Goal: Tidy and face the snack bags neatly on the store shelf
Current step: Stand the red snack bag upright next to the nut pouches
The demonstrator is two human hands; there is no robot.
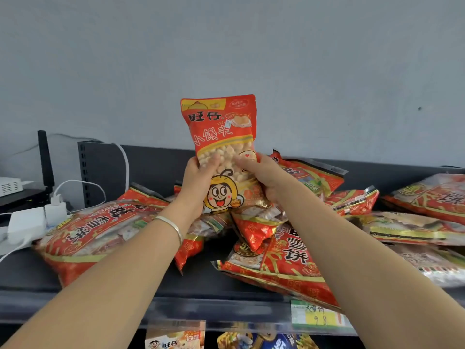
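A tall red and yellow snack bag (221, 132) with a cartoon face and a clear window of small round balls stands upright above the shelf, its front toward me. My left hand (197, 182) grips its lower left side. My right hand (264, 177) grips its lower right side, thumb on the front. Below and around it, several large red rice-cracker bags (88, 233) lie flat and askew on the dark shelf (27, 275), overlapping in a loose pile.
White chargers and cables (27, 222) sit at the shelf's left end beside a black router (45, 159). More cracker bags (427, 197) lie at the right. A price label (319, 316) hangs on the shelf's front rail. Other snack bags (176, 338) show on the shelf below.
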